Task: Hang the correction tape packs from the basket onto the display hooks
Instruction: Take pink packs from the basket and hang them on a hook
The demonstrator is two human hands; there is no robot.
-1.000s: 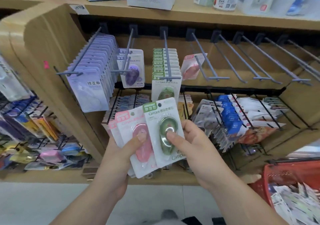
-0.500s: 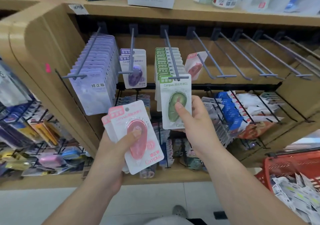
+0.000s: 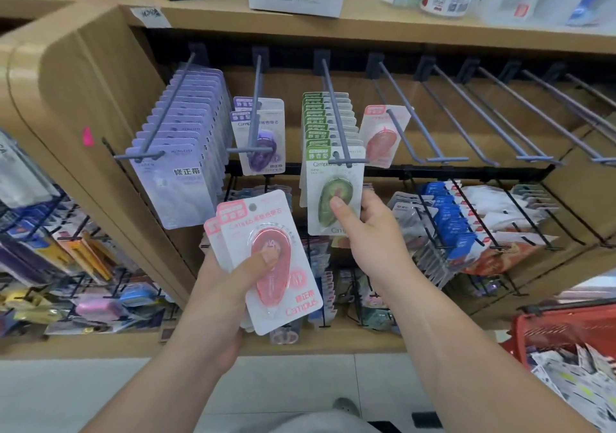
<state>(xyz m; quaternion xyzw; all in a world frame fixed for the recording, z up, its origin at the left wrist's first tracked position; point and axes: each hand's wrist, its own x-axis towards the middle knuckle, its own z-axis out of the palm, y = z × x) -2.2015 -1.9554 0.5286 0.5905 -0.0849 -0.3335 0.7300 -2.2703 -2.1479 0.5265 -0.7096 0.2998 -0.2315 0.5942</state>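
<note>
My right hand [image 3: 370, 229] pinches a green correction tape pack [image 3: 330, 179] at its lower part, thumb on the blister. The pack's top sits at the tip of the third grey hook [image 3: 336, 122], in front of a row of green packs [image 3: 325, 122]. My left hand [image 3: 230, 286] grips a small stack of pink correction tape packs [image 3: 266, 259] below and to the left, thumb on the front blister. One pink pack [image 3: 383, 135] hangs on the fourth hook. Purple packs [image 3: 258, 135] hang on the second hook. The red basket [image 3: 563, 329] sits at the lower right with more packs inside.
A full row of lilac packs [image 3: 180, 152] fills the first hook. Several bare grey hooks [image 3: 500, 122] extend to the right. Black wire racks [image 3: 466, 226] of other stationery sit on the row below. A wooden shelf [image 3: 366, 29] with boxes runs above. Tiled floor lies below.
My right hand lifted the green pack away from the pink stack, up to the tip of the third hook. My left hand stayed low with the pink packs.
</note>
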